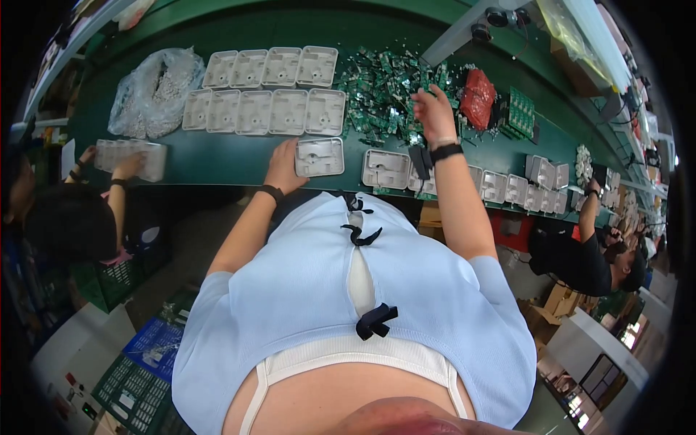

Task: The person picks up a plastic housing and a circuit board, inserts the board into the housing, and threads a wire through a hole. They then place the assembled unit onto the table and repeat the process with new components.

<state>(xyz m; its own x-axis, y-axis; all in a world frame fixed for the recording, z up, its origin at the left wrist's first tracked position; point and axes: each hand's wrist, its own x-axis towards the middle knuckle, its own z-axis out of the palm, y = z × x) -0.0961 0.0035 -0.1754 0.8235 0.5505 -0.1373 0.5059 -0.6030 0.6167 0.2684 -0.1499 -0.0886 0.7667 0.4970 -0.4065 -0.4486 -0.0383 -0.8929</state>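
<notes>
At the near edge of the green table my left hand (281, 168) grips the left side of a white plastic housing (332, 165), an open shell with moulded posts inside. My right hand (436, 116) is raised over the right part of a loose heap of small green circuit boards (384, 83). Its fingers are apart and slightly bent, with nothing visible in them. A black band circles each wrist, and a dark block (420, 161) hangs beside the right one. Below that forearm sits another white housing (386, 171), the first of a row running right.
Two rows of white housings (253, 111) stand behind my left hand. Beyond them lies a clear bag of small white parts (161, 90). A red bag (478, 100) and a green board panel (519, 112) are right of the heap. Co-workers handle housings at both sides; a metal post (455, 36) rises behind.
</notes>
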